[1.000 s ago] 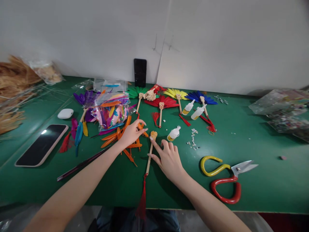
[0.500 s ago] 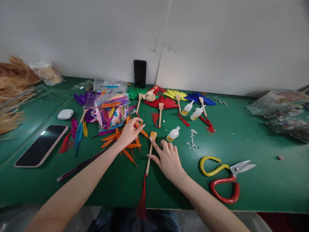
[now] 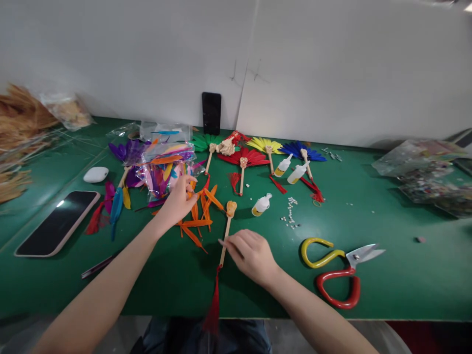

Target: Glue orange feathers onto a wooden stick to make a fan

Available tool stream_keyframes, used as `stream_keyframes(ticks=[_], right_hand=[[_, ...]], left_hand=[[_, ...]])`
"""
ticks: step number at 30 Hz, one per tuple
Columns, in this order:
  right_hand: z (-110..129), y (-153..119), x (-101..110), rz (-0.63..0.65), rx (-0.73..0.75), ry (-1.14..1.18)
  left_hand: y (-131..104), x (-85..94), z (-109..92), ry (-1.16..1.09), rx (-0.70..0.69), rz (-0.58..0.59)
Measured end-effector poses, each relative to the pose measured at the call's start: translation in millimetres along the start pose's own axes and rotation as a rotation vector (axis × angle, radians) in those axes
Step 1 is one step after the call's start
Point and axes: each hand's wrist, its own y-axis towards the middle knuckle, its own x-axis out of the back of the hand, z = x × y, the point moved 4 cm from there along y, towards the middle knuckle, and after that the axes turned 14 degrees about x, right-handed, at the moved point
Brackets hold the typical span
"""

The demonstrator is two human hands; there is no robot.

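Observation:
In front of me lies a wooden fan handle (image 3: 225, 241) with an orange-looking flared head and a red tassel (image 3: 213, 307) at its lower end. My right hand (image 3: 252, 255) is closed around the middle of the stick, thumb and forefinger at its sides. Left of it, my left hand (image 3: 179, 201) reaches over loose orange feathers (image 3: 197, 223), thumb and fingers apart, with orange showing between them. Whether it touches a feather is hard to see. A small white glue bottle (image 3: 261, 205) stands just right of the handle's head.
Finished red (image 3: 245, 157), yellow (image 3: 267, 145) and blue (image 3: 304, 151) feather fans lie behind, near two more glue bottles (image 3: 283, 165). Scissors (image 3: 344, 260) and small beads (image 3: 291, 211) are at right. A bag of feathers (image 3: 165, 172) and a phone (image 3: 57, 223) are at left.
My left hand has moved left and back over the orange feathers. My right hand has slid down from the handle's head, its forefinger now curled in.

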Motion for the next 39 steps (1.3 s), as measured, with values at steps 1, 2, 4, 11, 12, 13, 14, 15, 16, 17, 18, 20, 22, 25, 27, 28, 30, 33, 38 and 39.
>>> stream_keyframes(ticks=[1,2,4,11,12,13,14,15,16,17,18,20,22,25,27,28,30,33,38,39], right_hand=[[4.6,-0.1,-1.8,0.012,0.05,0.026],[8.0,-0.3,-3.6,0.025,0.084,0.049],[10.9,-0.9,-6.9,0.045,0.115,0.092],[8.6,-1.2,-15.2,0.127,0.121,0.115],[9.3,-1.3,-16.8,0.145,0.121,0.1],[10.2,-1.6,-18.7,0.164,0.119,0.087],[11.1,-2.0,-20.6,0.182,0.113,0.077],[11.9,-2.5,-22.6,0.197,0.103,0.07],[12.4,-3.0,-24.5,0.208,0.087,0.063],[12.7,-3.5,-26.1,0.214,0.067,0.055],[13.1,-4.0,-27.4,0.217,0.048,0.044],[14.0,-4.5,-29.3,0.22,0.018,0.006],[15.9,-4.7,-30.3,0.218,0.004,-0.045],[19.7,-5.0,-30.8,0.203,0.001,-0.118],[22.2,-5.4,-31.4,0.192,0.007,-0.147],[23.3,-5.5,-31.7,0.185,0.009,-0.156],[24.4,-5.8,-32.3,0.167,0.005,-0.167],[24.2,-5.4,-32.1,0.138,-0.006,-0.163],[22.2,-3.1,-27.3,0.088,-0.009,-0.084],[22.0,-2.7,-25.9,0.073,-0.009,-0.07]], left_hand=[[-0.8,3.4,2.3,0.012,0.017,0.022],[-1.8,5.9,4.3,0.025,0.026,0.05],[-4.5,7.2,7.4,0.048,0.019,0.134],[-13.9,0.5,12.0,0.082,-0.009,0.296],[-13.7,0.5,12.5,0.08,-0.005,0.297],[-13.2,0.3,13.2,0.073,0.0,0.304],[-12.5,-0.2,14.2,0.064,0.005,0.321],[-11.8,-0.9,15.5,0.054,0.011,0.343],[-11.2,-1.7,16.6,0.044,0.016,0.363],[-10.7,-2.2,17.5,0.037,0.02,0.375],[-10.5,-2.4,17.7,0.033,0.022,0.378],[-11.5,-3.0,15.8,0.044,0.018,0.378],[-14.6,-4.8,10.9,0.078,0.012,0.38],[-20.7,-8.7,1.8,0.149,0.017,0.324],[-24.6,-11.6,-3.2,0.172,0.022,0.257],[-26.3,-13.1,-4.9,0.175,0.023,0.233],[-28.5,-15.5,-6.5,0.17,0.029,0.212],[-28.1,-14.6,-4.9,0.162,0.052,0.207],[-22.4,-3.0,2.1,0.151,0.109,0.25],[-21.2,0.1,3.6,0.15,0.125,0.254]])
